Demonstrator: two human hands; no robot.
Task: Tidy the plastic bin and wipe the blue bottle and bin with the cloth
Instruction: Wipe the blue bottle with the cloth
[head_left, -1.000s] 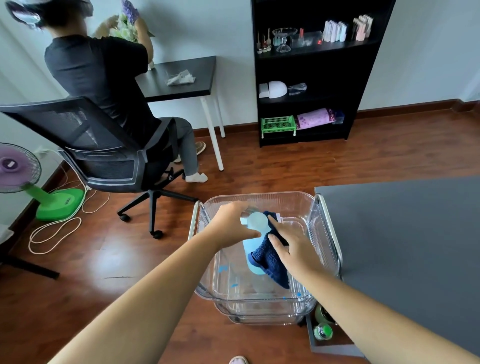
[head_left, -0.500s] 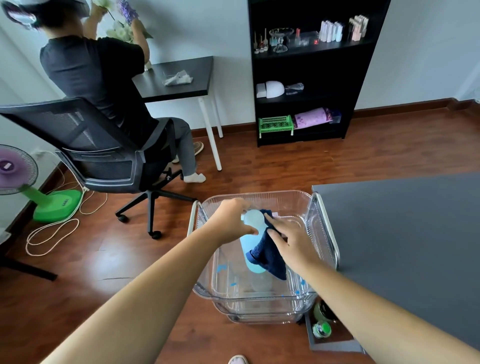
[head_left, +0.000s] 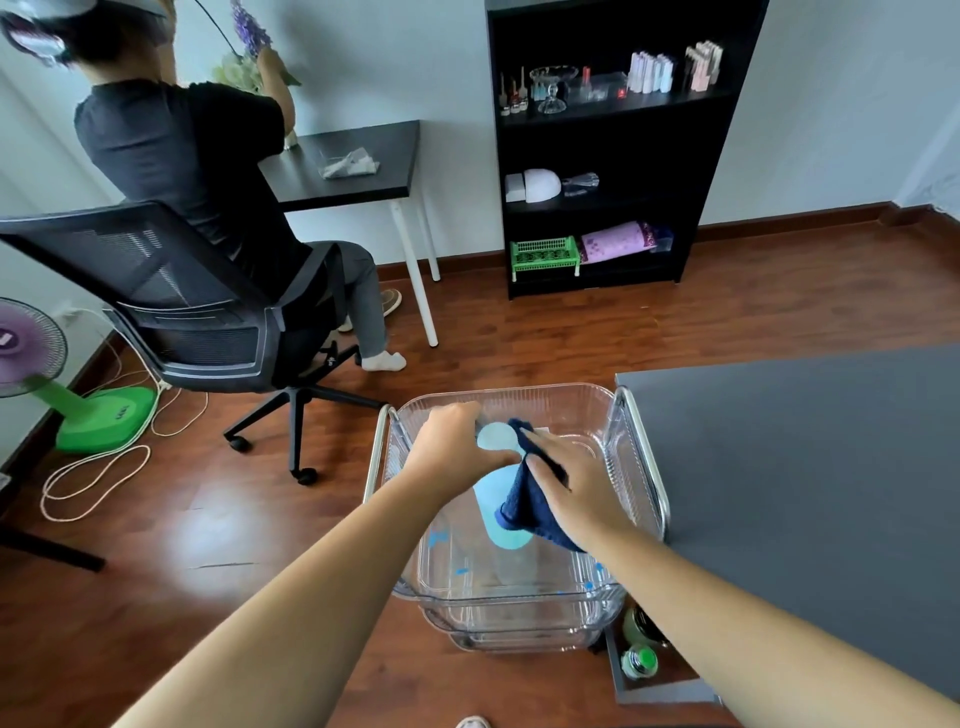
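A light blue bottle (head_left: 497, 512) is held above the clear plastic bin (head_left: 519, 400), which stands on the floor beside a grey table. My left hand (head_left: 452, 449) grips the bottle near its pale cap end. My right hand (head_left: 574, 486) presses a dark blue cloth (head_left: 524, 499) against the bottle's right side. The cloth hides part of the bottle's body. The bin holds blue flecks on its bottom and sits stacked on other clear bins.
A grey table (head_left: 810, 467) lies right of the bin, with small bottles (head_left: 640, 660) on a low shelf beneath. A person sits in an office chair (head_left: 197, 322) at a black desk far left. A green fan (head_left: 98, 415), loose cables and a black bookshelf (head_left: 608, 156) stand around.
My right hand with the cloth has slid slightly along the bottle's side. My left hand keeps its grip. The seated person raised an arm with the flowers.
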